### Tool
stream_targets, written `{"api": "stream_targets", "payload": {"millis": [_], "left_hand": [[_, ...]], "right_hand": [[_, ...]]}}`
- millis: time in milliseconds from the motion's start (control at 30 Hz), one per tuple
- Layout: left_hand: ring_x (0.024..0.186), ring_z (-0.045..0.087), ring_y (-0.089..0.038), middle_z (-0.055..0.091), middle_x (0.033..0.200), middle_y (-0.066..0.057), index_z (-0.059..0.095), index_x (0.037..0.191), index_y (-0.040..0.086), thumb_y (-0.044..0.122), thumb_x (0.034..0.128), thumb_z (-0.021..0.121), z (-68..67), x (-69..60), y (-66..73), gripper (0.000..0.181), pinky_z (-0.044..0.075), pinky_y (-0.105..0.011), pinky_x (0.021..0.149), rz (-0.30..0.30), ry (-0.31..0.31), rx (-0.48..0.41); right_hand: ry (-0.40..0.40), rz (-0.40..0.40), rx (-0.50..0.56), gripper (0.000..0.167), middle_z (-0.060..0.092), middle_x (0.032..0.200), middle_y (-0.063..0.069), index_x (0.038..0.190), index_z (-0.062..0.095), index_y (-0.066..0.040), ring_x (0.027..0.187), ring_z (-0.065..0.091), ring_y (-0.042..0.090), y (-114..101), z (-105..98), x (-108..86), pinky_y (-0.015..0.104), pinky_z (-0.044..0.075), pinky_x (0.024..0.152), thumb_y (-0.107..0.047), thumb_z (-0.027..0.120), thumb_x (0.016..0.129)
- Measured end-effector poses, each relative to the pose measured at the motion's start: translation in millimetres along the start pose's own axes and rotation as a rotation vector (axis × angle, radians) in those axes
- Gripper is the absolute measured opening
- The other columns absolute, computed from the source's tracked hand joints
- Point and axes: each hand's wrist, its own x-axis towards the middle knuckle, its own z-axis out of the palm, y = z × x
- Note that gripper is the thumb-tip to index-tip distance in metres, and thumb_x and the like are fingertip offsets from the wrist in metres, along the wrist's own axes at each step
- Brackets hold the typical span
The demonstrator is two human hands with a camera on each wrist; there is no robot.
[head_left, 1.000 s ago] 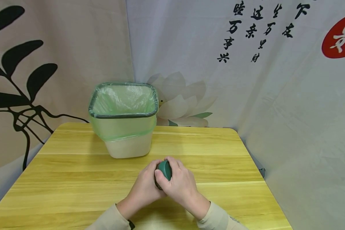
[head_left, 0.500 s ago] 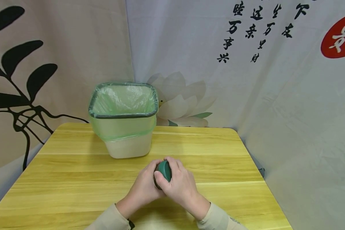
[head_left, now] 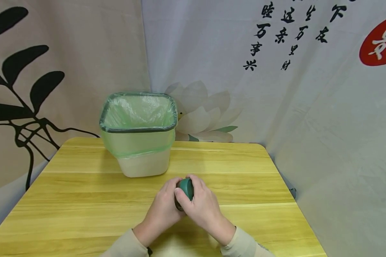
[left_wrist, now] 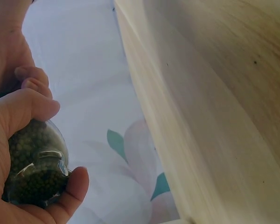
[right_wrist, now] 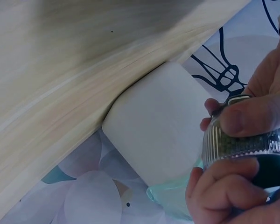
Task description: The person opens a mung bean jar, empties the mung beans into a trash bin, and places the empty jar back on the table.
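Note:
Between my two hands is a clear jar with a green lid (head_left: 187, 187), held just above the table or against it; I cannot tell which. The left wrist view shows small round green beans in the jar's clear body (left_wrist: 39, 175). My left hand (head_left: 164, 207) grips that body with its fingers curled round it. On the lid side, my right hand (head_left: 203, 207) wraps its thumb and fingers over the lid. Ribbed clear wall of the jar (right_wrist: 224, 143) shows in the right wrist view, beside the dark lid. Most of the jar is hidden by the hands.
A pale bin (head_left: 144, 166) lined with a green plastic bag (head_left: 138, 141) stands at the back left of the wooden table (head_left: 244, 178). Behind the table hang printed cloths (head_left: 212, 43), with a plant, a flower and black characters on them.
The lid and both hands have shifted very slightly right and up in the head view. Both hands keep their grip on the jar; the bin has not moved.

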Motion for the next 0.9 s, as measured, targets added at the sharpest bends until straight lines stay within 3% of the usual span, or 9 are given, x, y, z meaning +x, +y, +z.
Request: {"api": "stream_targets", "payload": {"millis": [433,700,900], "left_hand": [[0.104,0.072,-0.030,0.069,0.122,-0.018,0.055,0.136,-0.003,0.015,0.0664,0.100,-1.9,-0.8,2.3,0.085,0.065,-0.044,0.086,-0.034,-0.035,-0.018],[0.109,0.071,-0.029,0.068,0.128,-0.016,0.054,0.140,-0.001,0.017,0.0670,0.100,-5.8,-0.5,2.1,0.088,0.064,-0.044,0.089,-0.108,-0.102,-0.086],[0.106,0.071,-0.026,0.068,0.125,-0.014,0.054,0.138,-0.002,0.017,0.0671,0.100,-5.6,0.1,0.4,0.087,0.064,-0.041,0.086,-0.097,-0.102,-0.093]], "right_hand": [[0.029,-0.017,-0.001,0.054,0.075,0.117,0.009,0.132,0.066,-0.012,0.084,0.069,0.018,0.2,2.0,-0.6,0.025,0.053,0.062,-0.055,0.060,0.100],[0.040,-0.057,0.000,0.048,0.075,0.111,0.007,0.127,0.067,-0.014,0.080,0.068,0.016,-0.1,0.8,-1.0,0.023,0.051,0.059,-0.053,0.062,0.100],[0.042,-0.061,-0.005,0.047,0.076,0.111,0.007,0.126,0.067,-0.014,0.080,0.068,0.016,-0.4,1.1,-0.2,0.023,0.051,0.059,-0.052,0.062,0.100]]}}
